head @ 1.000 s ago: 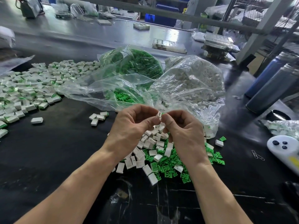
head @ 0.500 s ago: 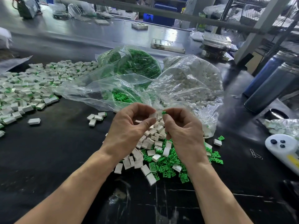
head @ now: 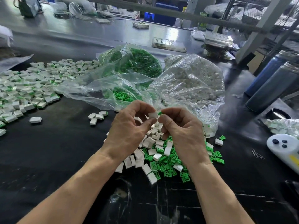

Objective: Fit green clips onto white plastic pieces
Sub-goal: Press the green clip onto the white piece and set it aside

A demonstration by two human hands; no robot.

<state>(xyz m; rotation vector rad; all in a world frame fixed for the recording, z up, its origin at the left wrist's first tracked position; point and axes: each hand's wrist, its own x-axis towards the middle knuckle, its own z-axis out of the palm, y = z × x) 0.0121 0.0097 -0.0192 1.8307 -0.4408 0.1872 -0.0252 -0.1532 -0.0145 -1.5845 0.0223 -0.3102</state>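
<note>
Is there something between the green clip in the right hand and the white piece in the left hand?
Nothing visible. The green clip sits right beside the white piece, apparently touching its edge.

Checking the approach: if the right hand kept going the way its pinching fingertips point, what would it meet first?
Likely the white plastic piece pinched by the left hand. The right hand holds a green clip pointed leftward at it, nearly touching; one view leaves depth uncertain.

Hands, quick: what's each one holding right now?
Left hand: pinches a white plastic piece.
Right hand: pinches a green clip right beside the white piece.
</note>
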